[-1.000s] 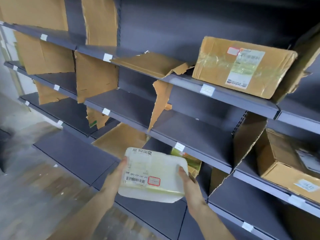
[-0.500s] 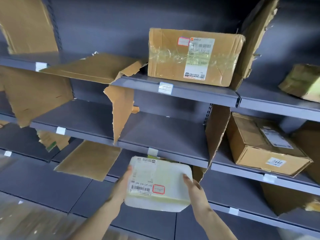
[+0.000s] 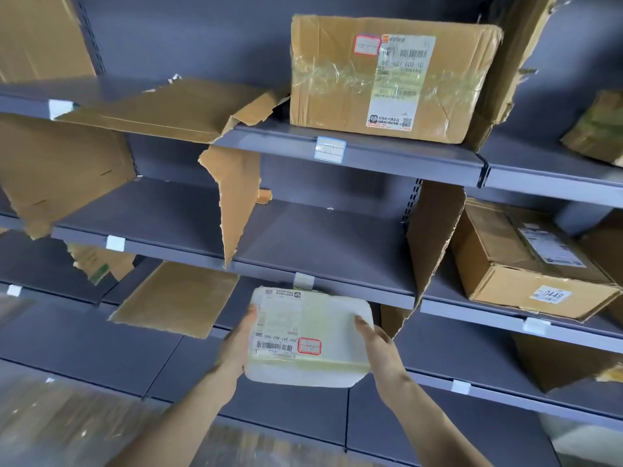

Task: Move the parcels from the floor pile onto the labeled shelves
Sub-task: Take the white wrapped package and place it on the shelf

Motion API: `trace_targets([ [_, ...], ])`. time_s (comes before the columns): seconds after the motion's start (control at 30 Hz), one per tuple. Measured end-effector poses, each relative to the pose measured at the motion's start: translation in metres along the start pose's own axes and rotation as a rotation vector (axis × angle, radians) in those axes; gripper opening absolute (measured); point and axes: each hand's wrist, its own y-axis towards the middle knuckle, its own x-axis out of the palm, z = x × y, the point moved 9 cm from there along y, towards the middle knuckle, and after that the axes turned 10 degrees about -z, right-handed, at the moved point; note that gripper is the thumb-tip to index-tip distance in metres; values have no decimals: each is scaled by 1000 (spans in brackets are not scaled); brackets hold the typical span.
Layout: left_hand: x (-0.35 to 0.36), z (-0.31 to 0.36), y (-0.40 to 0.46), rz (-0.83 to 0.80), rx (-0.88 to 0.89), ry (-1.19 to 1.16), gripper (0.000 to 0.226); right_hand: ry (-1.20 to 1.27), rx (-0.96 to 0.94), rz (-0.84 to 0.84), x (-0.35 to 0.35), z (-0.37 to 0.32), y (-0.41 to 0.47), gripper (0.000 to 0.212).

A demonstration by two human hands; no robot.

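A flat white foam parcel (image 3: 323,332) with a barcode label and a red-framed sticker hangs in front of the grey shelves, low in the middle of the view. My left hand (image 3: 237,345) grips its left edge and my right hand (image 3: 376,345) grips its right edge. Just above it runs the front lip of a bare middle shelf (image 3: 303,237) with a small white tag (image 3: 303,280). The shelf above carries a blue-framed tag (image 3: 330,149) under a taped cardboard box (image 3: 387,79).
Torn cardboard dividers (image 3: 236,197) (image 3: 435,237) stand on either side of the bare bay. A brown box marked 0448 (image 3: 526,264) lies on the right shelf. Loose cardboard sheets (image 3: 175,298) (image 3: 175,109) lie to the left. A wrapped parcel (image 3: 596,126) sits top right.
The view has swung right along the shelves and closer. The white parcel stays in both hands and has come up toward the middle shelf's front lip.
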Motion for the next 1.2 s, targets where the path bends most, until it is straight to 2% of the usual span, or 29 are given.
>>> trace_targets([
  [0.17, -9, 3, 4, -23, 5, 0, 52, 2, -14, 44, 6, -1, -9, 57],
  [0.43, -21, 17, 13, -70, 43, 26, 49, -22, -82, 87, 20, -14, -22, 49],
  [0.6, -26, 14, 12, -96, 37, 41, 47, -38, -123, 105, 26, -13, -29, 63],
  [0.77, -28, -1, 14, -149, -9, 77, 53, 8, -100, 114, 28, 3, -34, 39],
  [0.9, -30, 3, 9, -177, -4, 96, 52, 19, -117, 132, 31, 2, -43, 33],
  [1.03, -27, 29, 6, -207, 69, 145, 52, 30, -214, 183, 29, -23, -59, 26],
  [1.13, -17, 61, 8, -256, 185, 183, 68, 15, -346, 225, 23, -56, -74, 26],
  [1.2, -6, 90, 7, -293, 294, 168, 55, 44, -451, 204, 21, -82, -80, 24],
])
